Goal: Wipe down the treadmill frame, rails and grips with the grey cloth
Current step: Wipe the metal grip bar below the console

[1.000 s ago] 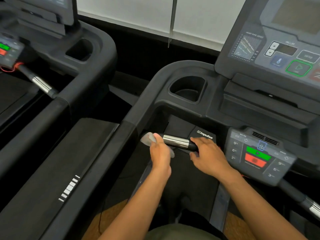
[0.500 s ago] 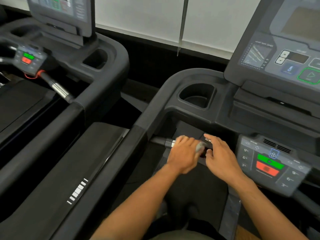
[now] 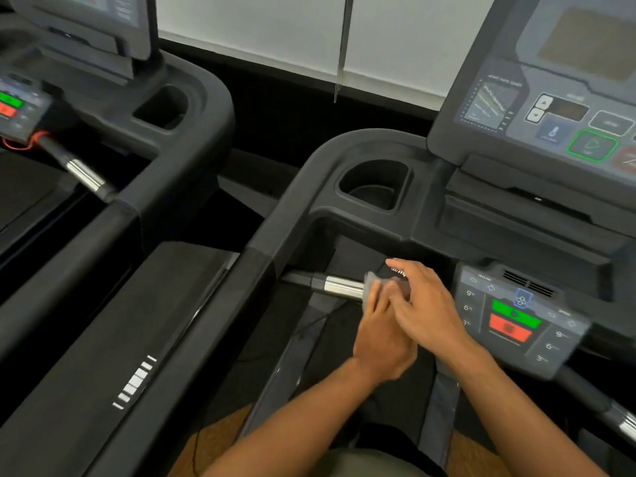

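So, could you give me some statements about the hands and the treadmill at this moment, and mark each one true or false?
1. The left hand holds the grey cloth at the chrome grip. True.
2. A bottle stands in the cup holder. False: no bottle shows there.
3. The right hand presses the red button. False: it lies over the left hand, apart from the button.
4. A second treadmill stands to the left. True.

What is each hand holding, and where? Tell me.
The left hand holds the grey cloth bunched against the chrome handlebar. The right hand holds nothing; its straight fingers lie over the left.
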Tool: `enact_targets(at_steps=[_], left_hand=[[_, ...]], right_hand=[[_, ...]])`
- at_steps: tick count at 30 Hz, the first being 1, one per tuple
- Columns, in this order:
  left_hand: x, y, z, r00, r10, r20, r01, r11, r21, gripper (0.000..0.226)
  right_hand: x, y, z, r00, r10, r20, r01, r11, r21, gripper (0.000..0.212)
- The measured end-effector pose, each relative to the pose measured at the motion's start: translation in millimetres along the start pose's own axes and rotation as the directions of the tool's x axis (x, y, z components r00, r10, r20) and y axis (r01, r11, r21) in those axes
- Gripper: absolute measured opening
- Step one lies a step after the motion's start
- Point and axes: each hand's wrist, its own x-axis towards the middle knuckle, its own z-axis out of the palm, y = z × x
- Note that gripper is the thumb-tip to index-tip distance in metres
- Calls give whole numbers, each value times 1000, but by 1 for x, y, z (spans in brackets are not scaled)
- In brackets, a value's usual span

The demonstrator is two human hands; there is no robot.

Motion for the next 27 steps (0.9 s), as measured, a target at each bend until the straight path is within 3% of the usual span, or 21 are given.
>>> enact_targets(at_steps=[2,3,5,6,8,9,11,12,13,15,17,19,21,24,27], left_hand=[[-5,-2,1,995,81,53,-85,993,79,60],[-10,-8,-3,992,117,37,-118,992,37,58],[-22,-22,-29,990,141,26,-131,965,-227,52],[-30,-28,-45,994,94,57,-64,917,-394,48],[-46,-40,-78,973,-142,183,227,734,-640,43],[-52,-45,-99,912,-335,235,396,575,-716,51],[-58,-59,-144,673,-686,276,558,227,-798,59],[-63,-67,-166,552,-789,271,535,85,-841,49],[-68,-75,-188,470,-850,237,469,13,-883,39],[-83,-92,-232,450,-888,90,326,69,-943,30],[-105,-108,-252,565,-820,-87,279,290,-916,31],[-129,-126,-236,669,-726,-160,446,564,-695,45],[-148,-143,-199,780,-620,-85,585,770,-255,55],[-160,-147,-145,869,-483,104,453,863,225,60],[-137,-154,-134,909,-414,48,372,857,356,62]], right_hand=[[3,-5,0,999,24,38,-25,1000,7,48],[4,-7,0,998,37,53,-38,999,18,50],[9,-10,1,997,42,65,-45,998,48,52],[11,-11,2,997,38,67,-42,997,62,52],[17,-12,3,998,34,60,-39,996,85,50],[19,-14,4,998,38,56,-43,994,98,49],[23,-19,4,998,44,48,-49,991,122,47],[24,-22,5,998,41,48,-47,990,130,47],[26,-26,6,998,37,51,-43,990,135,48],[28,-33,10,998,22,67,-31,990,136,51],[30,-39,17,996,-9,89,-2,991,130,54],[31,-42,24,991,-37,127,21,992,123,54],[32,-45,31,983,-54,178,33,992,118,52],[31,-43,38,970,-84,227,60,992,113,51],[30,-36,37,969,-79,236,59,994,89,50]])
